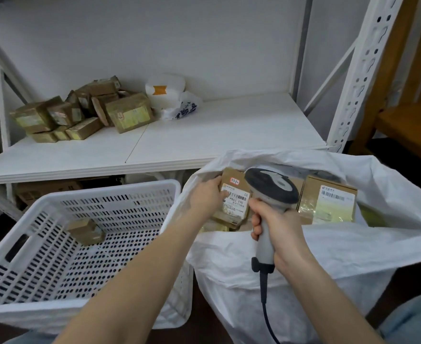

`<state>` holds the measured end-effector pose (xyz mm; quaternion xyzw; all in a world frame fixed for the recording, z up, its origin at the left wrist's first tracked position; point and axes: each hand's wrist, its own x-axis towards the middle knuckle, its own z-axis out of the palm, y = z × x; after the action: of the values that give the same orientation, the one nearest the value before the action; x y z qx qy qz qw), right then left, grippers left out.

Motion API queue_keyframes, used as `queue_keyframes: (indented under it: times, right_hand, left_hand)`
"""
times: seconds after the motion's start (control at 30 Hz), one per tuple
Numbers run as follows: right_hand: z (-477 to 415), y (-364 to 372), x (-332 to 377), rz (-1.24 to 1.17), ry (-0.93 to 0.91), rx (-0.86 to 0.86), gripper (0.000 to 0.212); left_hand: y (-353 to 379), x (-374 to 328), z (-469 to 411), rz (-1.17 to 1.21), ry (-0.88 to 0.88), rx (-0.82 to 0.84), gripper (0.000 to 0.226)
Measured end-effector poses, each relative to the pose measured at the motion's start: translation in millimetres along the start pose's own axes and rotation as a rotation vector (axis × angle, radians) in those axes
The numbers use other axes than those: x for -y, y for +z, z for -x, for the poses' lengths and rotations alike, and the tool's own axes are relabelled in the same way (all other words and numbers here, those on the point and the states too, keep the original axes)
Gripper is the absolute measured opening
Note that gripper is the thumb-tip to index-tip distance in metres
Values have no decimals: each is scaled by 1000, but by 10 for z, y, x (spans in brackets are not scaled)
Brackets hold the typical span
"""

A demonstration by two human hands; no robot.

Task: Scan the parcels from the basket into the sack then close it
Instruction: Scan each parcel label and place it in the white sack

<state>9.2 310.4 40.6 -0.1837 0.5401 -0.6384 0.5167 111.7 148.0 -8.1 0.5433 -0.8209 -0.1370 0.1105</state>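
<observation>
Remaining in the basket point(55, 202): one parcel point(86, 231).

left hand point(208, 194) holding parcel point(235, 202) in sack point(328, 247), right hand point(282, 234) gripping scanner point(270, 194), basket point(80, 234) beside

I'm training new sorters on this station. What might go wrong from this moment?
1. The left hand seems to overlap the edge of the white barcode label on the brown cardboard parcel held over the white woven sack, so the grey handheld scanner in the right hand may misread.
2. One small brown parcel lies in the white perforated plastic basket; it might get missed before closing.
</observation>
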Motion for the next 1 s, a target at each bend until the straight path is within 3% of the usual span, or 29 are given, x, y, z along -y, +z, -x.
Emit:
queue_keyframes:
  times: [0.1, 0.2, 0.33, 0.53, 0.77, 1.0]
  right_hand:
    - [-44, 54, -30, 19, 1, 18, 15]
    - [-54, 232, -79, 44, 16, 74, 17]
    - [-37, 655, -251, 75, 59, 172, 21]
    - [-16, 1549, -631, 188, 91, 299, 16]
    - [-368, 2765, -1435, 262, 262, 441, 16]
    - [-1083, 3544, -2477, 321, 483, 381, 14]
  left_hand:
    - [-34, 18, -27, 108, -7, 7, 26]
    - [-199, 178, 45, 215, -16, -88, 38]
    - [-389, 660, 258, 146, -60, -130, 42]
    - [-580, 1678, 665, 40, -268, -101, 50]
    - [-555, 3112, 884, 41, -563, -52, 46]
    - [-17, 4445, 522, 21, -721, 20, 55]
